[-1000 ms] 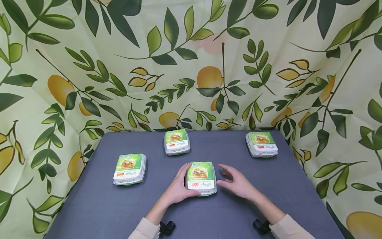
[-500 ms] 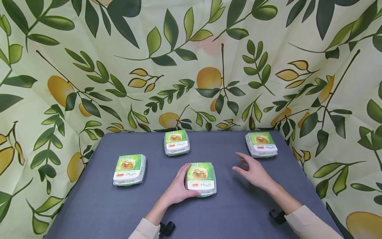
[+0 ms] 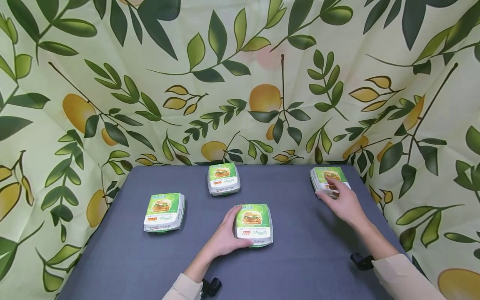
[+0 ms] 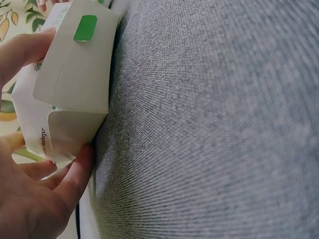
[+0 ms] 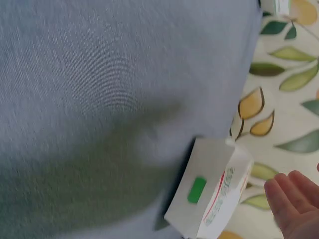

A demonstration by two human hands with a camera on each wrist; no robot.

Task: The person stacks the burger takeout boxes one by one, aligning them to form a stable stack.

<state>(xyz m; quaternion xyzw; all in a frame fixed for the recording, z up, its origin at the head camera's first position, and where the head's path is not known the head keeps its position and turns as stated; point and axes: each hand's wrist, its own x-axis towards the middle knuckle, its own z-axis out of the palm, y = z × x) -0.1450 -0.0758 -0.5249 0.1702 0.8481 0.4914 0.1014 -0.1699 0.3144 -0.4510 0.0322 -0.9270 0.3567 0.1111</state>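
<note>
A green and white burger box (image 3: 255, 223) sits on the table near the middle. My left hand (image 3: 224, 238) grips its left side, the thumb at the near edge and the fingers round the far left. In the left wrist view the thumb lies on top of this white box (image 4: 75, 69) and the other fingers touch its side. At the far right stands another burger box (image 3: 321, 174). My right hand (image 3: 344, 204) hovers over its near side with relaxed fingers and holds nothing. In the right wrist view these fingers are apart from that box (image 5: 212, 186).
One more burger box (image 3: 164, 212) lies at the left, and another (image 3: 223, 179) stands near the back edge. The dark blue-grey table (image 3: 292, 271) ends at a leaf-patterned cloth (image 3: 240, 83) hanging behind and at both sides.
My right hand has moved away from the middle box, to the right and forward, and now hovers over the far right box. The left hand keeps its grip in place.
</note>
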